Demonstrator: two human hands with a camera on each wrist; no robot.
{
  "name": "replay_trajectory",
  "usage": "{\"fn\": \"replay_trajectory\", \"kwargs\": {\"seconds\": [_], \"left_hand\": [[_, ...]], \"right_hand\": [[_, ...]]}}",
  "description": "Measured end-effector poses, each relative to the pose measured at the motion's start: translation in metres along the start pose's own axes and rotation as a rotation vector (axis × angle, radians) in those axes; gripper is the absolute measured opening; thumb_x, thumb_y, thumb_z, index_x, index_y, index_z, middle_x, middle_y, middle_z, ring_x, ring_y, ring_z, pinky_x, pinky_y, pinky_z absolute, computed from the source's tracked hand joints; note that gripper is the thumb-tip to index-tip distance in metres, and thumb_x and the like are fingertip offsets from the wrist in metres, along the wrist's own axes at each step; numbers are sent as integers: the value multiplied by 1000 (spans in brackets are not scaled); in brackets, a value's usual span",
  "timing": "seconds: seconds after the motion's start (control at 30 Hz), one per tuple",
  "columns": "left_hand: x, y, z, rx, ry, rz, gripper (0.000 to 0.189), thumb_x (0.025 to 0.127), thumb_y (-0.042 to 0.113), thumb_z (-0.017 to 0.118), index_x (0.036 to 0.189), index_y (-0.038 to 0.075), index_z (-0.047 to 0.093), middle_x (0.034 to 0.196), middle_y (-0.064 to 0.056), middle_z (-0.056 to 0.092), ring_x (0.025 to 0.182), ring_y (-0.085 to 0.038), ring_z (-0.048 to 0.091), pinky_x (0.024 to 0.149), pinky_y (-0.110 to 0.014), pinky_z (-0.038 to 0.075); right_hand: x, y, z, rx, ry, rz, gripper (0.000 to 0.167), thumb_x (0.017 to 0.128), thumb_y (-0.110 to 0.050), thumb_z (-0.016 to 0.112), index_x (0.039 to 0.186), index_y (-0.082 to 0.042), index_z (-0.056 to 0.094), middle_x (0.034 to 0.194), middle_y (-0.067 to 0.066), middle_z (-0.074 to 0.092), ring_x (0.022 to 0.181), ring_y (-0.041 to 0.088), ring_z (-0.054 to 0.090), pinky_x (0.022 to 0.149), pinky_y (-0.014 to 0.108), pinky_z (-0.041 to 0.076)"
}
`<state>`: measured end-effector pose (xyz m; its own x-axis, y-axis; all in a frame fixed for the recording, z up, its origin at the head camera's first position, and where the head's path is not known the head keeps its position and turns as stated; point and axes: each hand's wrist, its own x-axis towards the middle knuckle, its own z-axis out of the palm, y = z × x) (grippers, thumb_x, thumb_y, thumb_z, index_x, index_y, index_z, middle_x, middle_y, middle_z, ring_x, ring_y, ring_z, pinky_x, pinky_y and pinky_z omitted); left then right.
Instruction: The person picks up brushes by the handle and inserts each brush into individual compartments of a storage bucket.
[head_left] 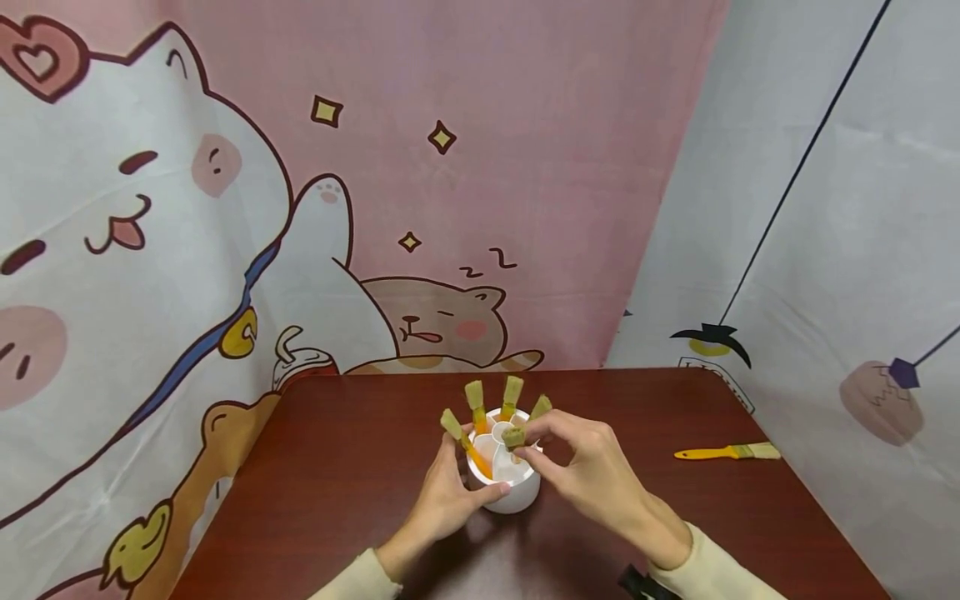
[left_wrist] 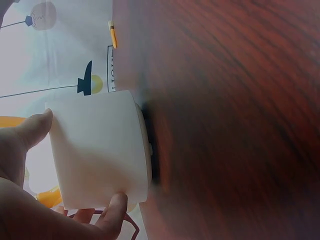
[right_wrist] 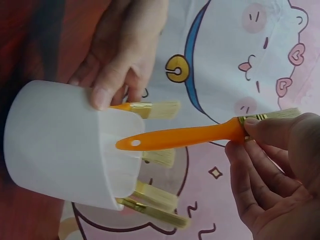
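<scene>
A white round holder (head_left: 517,500) with inner compartments stands on the table. My left hand (head_left: 442,507) grips its left side, the thumb near the rim and the fingers around the wall in the left wrist view. My right hand (head_left: 603,471) pinches a paintbrush (right_wrist: 185,137) at its metal band. Its bristles point up, and its orange handle points down at the holder's mouth. Whether the handle's tip is inside the rim, I cannot tell. Several other paintbrushes (head_left: 475,395) stand bristles-up in compartments along the left and far sides; their lower handles are hidden.
Another paintbrush (head_left: 720,452) with a yellow-orange handle lies on the dark red-brown table (head_left: 360,467), towards the right edge. Printed cartoon cloth (head_left: 570,167) hangs behind the table and along its sides. Something small and black (head_left: 645,583) is by the right wrist.
</scene>
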<state>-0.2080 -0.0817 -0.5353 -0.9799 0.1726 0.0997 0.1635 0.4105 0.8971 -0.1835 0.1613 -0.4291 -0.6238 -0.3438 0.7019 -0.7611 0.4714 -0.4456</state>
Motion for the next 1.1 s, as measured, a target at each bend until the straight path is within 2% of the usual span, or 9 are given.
{"fn": "replay_trajectory", "kwargs": {"seconds": [0.27,0.37,0.53,0.77,0.9,1.1], "left_hand": [[-1,0,0,-14,-8,-1,109,84,31,108,170,15,42,160,-20,69,128,-34,78,99,-45,66],[-1,-1,0,-13,-9,2,108,85,32,107,169,15,43,160,-20,68,126,-33,77,97,-41,65],[1,-1,0,-5,-12,1,108,85,32,107,169,14,43,159,-20,68,124,-32,77,93,-35,64],[1,-1,-1,-24,-26,3,108,86,31,107,170,13,41,162,-22,66,129,-35,77,98,-46,68],[2,-1,0,-43,-31,10,108,87,29,106,171,12,40,161,-22,67,130,-36,77,97,-46,68],[1,-1,-1,-53,-28,16,108,86,29,107,170,13,41,159,-21,69,127,-35,78,96,-45,68]], "right_hand": [[-8,16,15,-21,-34,-26,34,87,-2,101,110,-22,86,104,-12,86,94,8,83,81,28,67],[-10,22,19,-16,-45,-47,33,88,0,100,110,-21,86,104,-10,87,93,9,82,79,31,68],[-13,32,27,-6,-65,-84,34,87,3,99,110,-19,86,103,-6,88,88,7,80,76,27,67],[-19,43,37,-33,-80,-113,34,85,5,100,109,-16,87,101,-2,88,84,11,80,72,23,64],[-21,46,42,-44,-85,-132,33,85,3,100,109,-14,87,100,-1,86,84,11,78,68,18,60],[-25,49,46,-77,-114,-141,34,86,0,101,113,-15,88,105,-3,88,86,10,75,75,19,60]]}}
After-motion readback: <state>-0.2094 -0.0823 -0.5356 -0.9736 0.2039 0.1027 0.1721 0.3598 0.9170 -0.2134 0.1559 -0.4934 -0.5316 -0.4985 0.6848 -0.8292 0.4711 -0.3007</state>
